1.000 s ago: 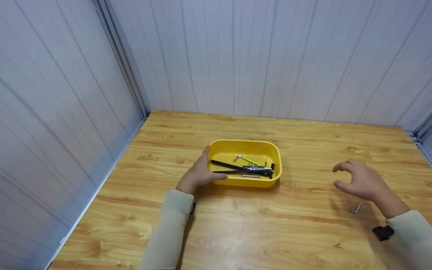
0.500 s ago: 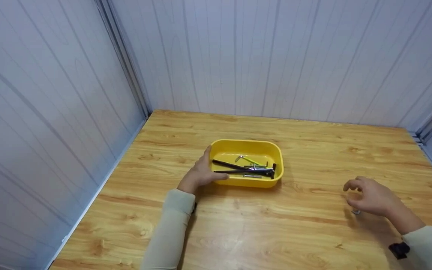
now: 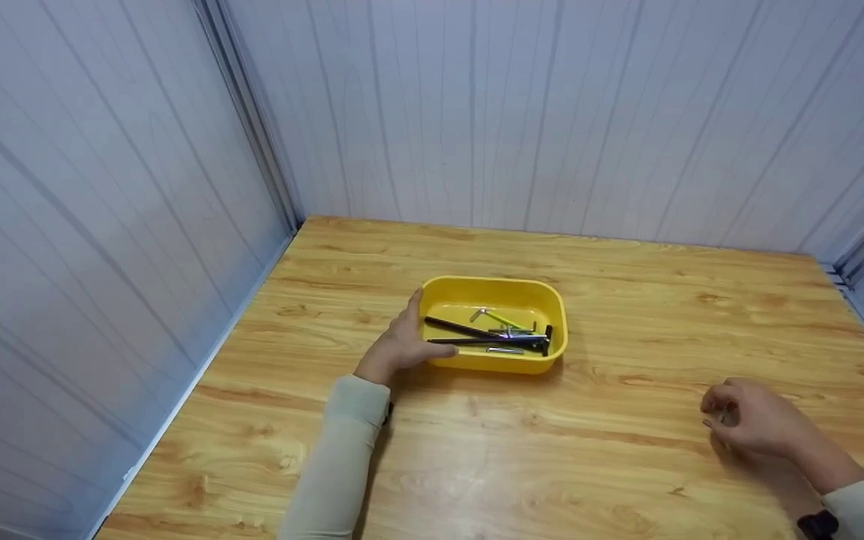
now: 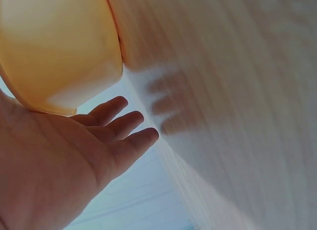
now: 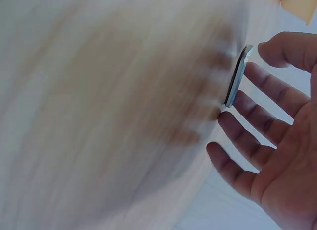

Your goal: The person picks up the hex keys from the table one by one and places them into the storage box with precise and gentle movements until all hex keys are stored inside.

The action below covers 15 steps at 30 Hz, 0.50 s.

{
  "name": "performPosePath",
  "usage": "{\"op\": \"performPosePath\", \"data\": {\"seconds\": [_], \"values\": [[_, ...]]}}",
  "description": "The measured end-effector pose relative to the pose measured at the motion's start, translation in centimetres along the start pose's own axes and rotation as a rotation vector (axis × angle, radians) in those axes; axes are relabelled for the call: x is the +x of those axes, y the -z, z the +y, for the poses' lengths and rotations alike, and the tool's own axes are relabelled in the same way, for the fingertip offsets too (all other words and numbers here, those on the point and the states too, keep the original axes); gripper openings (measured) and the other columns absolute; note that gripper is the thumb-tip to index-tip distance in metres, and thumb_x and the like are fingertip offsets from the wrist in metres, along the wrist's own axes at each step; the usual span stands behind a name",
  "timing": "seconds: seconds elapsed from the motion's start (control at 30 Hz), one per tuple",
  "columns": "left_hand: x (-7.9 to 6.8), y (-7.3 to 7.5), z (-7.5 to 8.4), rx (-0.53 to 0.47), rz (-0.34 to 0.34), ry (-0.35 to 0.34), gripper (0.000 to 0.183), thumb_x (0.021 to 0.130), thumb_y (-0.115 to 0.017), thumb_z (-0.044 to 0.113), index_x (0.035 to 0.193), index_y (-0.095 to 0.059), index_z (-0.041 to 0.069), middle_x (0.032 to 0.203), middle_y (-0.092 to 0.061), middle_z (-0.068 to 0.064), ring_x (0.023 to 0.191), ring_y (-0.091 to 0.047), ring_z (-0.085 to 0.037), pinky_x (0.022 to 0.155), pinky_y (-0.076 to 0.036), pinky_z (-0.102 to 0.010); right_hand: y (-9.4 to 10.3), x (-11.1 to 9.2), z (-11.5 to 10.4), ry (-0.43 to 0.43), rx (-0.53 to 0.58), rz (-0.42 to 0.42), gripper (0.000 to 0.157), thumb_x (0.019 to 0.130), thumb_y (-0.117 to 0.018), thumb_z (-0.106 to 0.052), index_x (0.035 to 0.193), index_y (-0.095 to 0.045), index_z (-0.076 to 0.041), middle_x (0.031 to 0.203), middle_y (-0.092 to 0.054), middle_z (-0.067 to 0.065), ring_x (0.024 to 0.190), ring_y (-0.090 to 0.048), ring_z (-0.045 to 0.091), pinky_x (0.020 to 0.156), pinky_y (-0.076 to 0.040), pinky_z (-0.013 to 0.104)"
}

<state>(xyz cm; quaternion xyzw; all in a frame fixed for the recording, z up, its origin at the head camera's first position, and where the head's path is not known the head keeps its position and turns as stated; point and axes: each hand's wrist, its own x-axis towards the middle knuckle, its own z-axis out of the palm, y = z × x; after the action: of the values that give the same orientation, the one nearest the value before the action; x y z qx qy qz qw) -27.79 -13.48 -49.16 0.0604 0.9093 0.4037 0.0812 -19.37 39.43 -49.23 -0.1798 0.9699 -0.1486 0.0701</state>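
In the head view my left hand (image 3: pixel 402 339) rests against the left end of a yellow plastic box (image 3: pixel 503 364), thumb along its near rim. The left wrist view shows its palm at the box wall and three straight fingers (image 4: pixel 134 146) beside it. Inside lie long black rods (image 3: pixel 462 330), a yellow-green hex key (image 3: pixel 498 318) and several small silver pieces (image 3: pixel 505 350). Low over the table at the right is my right hand (image 3: pixel 758 420), fingers loosely bent. A small silver hex key (image 5: pixel 237 81) is right at its fingertips, its thumb apart from it.
The wood-patterned table (image 3: pixel 612 465) reaches back to a pale panelled wall (image 3: pixel 507 112). Another panelled wall (image 3: pixel 87 195) runs along the left side. Part of the yellow box shows at the top right of the right wrist view.
My right hand has come down and towards me, over the silver hex key that lay in plain view earlier. The left hand and the box have stayed in place.
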Motion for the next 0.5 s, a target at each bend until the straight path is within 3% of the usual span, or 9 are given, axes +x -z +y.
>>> {"op": "performPosePath", "data": {"seconds": [0.13, 0.5], "values": [[-0.08, 0.00, -0.04, -0.001, 0.001, 0.002, 0.124, 0.068, -0.081, 0.051, 0.156, 0.002, 0.026, 0.160, -0.021, -0.011, 0.144, -0.026, -0.034, 0.113, -0.028, -0.054, 0.09, -0.02, -0.01, 0.000, -0.020, -0.008, 0.013, 0.078, -0.072, -0.018, 0.088, -0.065, -0.021, 0.083, -0.056, -0.006, 0.072, -0.047, 0.005, 0.061, -0.042, 0.025], [-0.27, -0.02, 0.03, 0.004, -0.006, 0.006, 0.125, 0.067, -0.081, 0.054, 0.156, 0.003, 0.026, 0.160, -0.020, -0.011, 0.144, -0.025, -0.034, 0.113, -0.028, -0.054, -0.04, 0.40, 0.14, 0.036, 0.028, -0.019, 0.009, 0.082, -0.070, -0.014, 0.081, -0.064, -0.021, 0.078, -0.059, -0.009, 0.071, -0.051, -0.002, 0.063, -0.046, 0.023]]}}
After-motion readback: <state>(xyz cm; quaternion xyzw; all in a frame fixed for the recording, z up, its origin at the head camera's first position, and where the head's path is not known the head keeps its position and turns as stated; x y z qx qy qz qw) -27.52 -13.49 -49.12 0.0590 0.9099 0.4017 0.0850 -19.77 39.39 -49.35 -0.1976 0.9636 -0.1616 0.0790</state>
